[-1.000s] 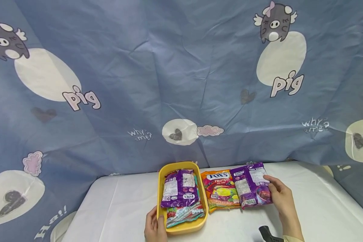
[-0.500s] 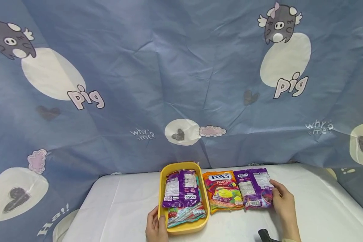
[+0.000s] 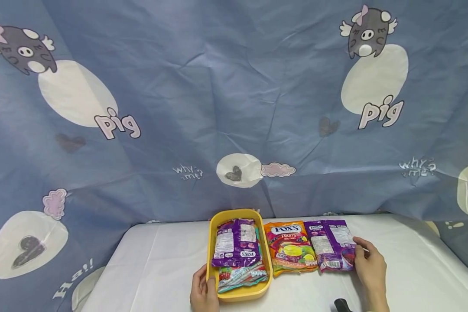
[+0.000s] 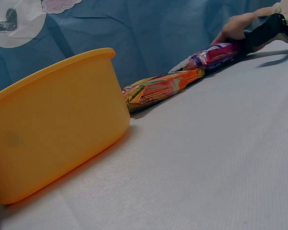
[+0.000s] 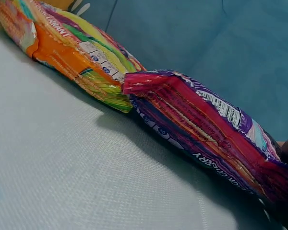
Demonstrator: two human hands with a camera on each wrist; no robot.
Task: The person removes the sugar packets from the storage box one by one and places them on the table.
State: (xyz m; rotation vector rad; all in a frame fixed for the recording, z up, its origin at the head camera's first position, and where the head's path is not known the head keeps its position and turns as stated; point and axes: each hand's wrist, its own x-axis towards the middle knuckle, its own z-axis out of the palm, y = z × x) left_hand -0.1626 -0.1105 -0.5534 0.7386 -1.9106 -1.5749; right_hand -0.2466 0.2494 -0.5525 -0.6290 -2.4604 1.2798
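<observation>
A yellow plastic bin (image 3: 268,255) stands on the white table, and my left hand (image 3: 204,289) holds its near left side. In the bin a purple candy bag (image 3: 234,260) lies over a teal and red candy bag (image 3: 242,277). Right of the bin lies an orange Fox's Fruits candy bag (image 3: 292,249). Beside that is a second purple Fox's candy bag (image 3: 329,247), its right edge gripped by my right hand (image 3: 370,266). From the right wrist, this purple bag (image 5: 201,129) touches the end of the orange bag (image 5: 81,57); most of the hand is out of that view.
A blue curtain (image 3: 160,108) with pig prints hangs right behind the table. The white cloth (image 3: 152,260) covers the tabletop. A black strap end (image 3: 341,304) shows near my right wrist.
The purple bag in my right hand has come down and now lies straighter beside the orange bag. My left hand keeps its hold on the bin. The whole view has shifted slightly.
</observation>
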